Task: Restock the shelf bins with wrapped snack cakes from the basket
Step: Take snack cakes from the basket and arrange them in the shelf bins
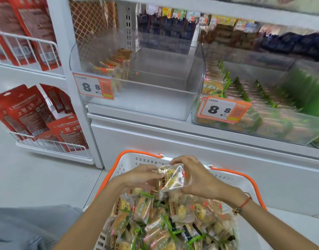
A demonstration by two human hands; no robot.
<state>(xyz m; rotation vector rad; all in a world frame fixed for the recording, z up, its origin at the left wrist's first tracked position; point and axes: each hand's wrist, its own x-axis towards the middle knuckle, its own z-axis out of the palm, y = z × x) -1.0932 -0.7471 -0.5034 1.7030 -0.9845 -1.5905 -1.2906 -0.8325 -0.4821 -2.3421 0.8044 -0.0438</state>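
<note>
Both your left hand (142,175) and right hand (196,177) pinch one wrapped snack cake (172,177) above the basket (130,160). It looks light, soft, crinkly and slick, so hold the wrapper edges, don't squeeze. Nearly empty clear bin (196,76) waits ahead.

Side rack and price tags
Red pouches (31,112) in wire rack (47,144), left; orange tags (94,87) reading 8.8.
</note>
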